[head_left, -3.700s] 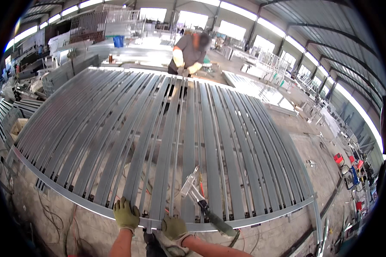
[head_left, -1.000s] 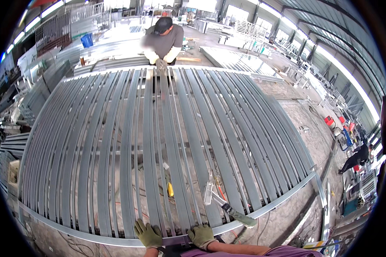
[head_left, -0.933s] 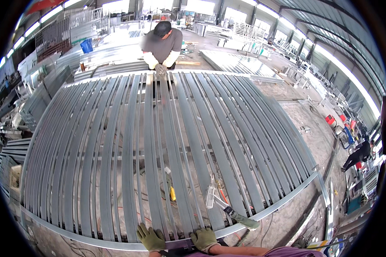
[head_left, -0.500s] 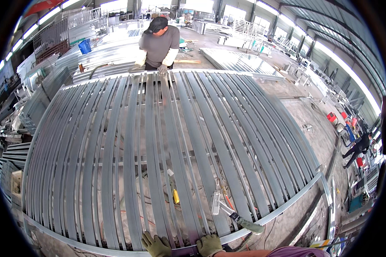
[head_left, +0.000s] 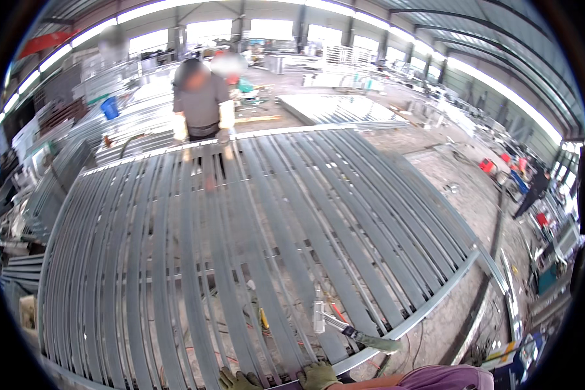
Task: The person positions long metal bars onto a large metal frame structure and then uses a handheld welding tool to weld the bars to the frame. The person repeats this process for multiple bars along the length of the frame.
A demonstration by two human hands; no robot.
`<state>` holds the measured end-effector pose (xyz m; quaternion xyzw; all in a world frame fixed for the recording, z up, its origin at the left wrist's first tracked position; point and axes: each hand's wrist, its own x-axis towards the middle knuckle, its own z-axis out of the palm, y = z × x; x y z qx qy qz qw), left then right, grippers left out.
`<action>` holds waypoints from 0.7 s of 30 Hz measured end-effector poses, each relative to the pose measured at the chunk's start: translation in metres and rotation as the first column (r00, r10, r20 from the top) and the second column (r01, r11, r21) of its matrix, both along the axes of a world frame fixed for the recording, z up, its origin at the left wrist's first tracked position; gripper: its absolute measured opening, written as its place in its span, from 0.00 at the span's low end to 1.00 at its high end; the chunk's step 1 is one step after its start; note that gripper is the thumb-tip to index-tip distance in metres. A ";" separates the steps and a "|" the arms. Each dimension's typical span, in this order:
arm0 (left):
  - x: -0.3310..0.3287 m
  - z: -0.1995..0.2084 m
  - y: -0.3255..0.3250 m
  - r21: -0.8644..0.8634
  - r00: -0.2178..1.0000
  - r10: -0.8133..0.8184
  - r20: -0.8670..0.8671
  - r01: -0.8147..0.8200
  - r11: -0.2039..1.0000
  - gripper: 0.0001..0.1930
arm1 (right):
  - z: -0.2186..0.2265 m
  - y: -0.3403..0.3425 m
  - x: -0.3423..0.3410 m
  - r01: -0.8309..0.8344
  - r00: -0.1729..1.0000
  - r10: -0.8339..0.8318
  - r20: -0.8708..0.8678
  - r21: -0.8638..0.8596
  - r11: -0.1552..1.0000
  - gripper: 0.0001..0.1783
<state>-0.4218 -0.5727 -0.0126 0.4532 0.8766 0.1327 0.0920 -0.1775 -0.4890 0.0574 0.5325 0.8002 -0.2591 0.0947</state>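
Note:
A large panel of long grey metal slats (head_left: 192,292) spreads out in front of me, its slats running away from me. At its near edge lie both my hands, in olive-green work gloves. My left hand (head_left: 239,379) rests on the slats with its fingers apart. Slightly to the right, my right hand (head_left: 317,375) lies over the near ends of the slats, fingers extended. The lower parts of both hands are cut off or hidden. Right of them, a tool with a pale rectangular metal head (head_left: 318,317) and a green-wrapped handle (head_left: 377,342) lies across the panel.
A person (head_left: 201,104) stands at the panel's far edge, arms lowered toward it. Under the slats are cables and a yellow object (head_left: 264,318). Stacked metal panels (head_left: 341,109) lie beyond; another person (head_left: 534,192) is at the far right. A blue bin (head_left: 110,108) stands far left.
My view has tilted up and shifted, so the panel sits lower. The person opposite stands more upright, with hands blurred by motion. My hands remain at the near edge.

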 end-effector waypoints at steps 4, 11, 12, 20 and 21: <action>0.001 0.001 0.001 -0.010 0.999 -0.032 0.004 0.032 0.999 0.26 | -0.040 -0.007 0.005 0.085 0.995 -0.081 -0.053 0.077 0.993 0.23; 0.003 0.016 -0.011 0.007 0.984 -0.087 -0.153 0.089 0.996 0.27 | -0.021 0.002 0.006 0.036 0.995 -0.021 -0.102 0.154 0.987 0.24; 0.004 0.019 -0.007 0.090 0.991 -0.085 -0.107 0.095 0.991 0.24 | -0.032 0.007 0.012 0.059 0.994 -0.044 -0.103 0.145 0.988 0.23; -0.004 0.022 -0.063 0.320 0.995 -0.007 0.104 -0.026 0.947 0.12 | 0.012 0.062 0.082 0.469 0.802 -0.389 -0.452 0.075 0.880 0.23; -0.001 0.025 -0.071 0.329 0.992 -0.007 0.125 -0.035 0.944 0.11 | 0.019 0.075 0.096 0.480 0.797 -0.372 -0.476 0.125 0.868 0.24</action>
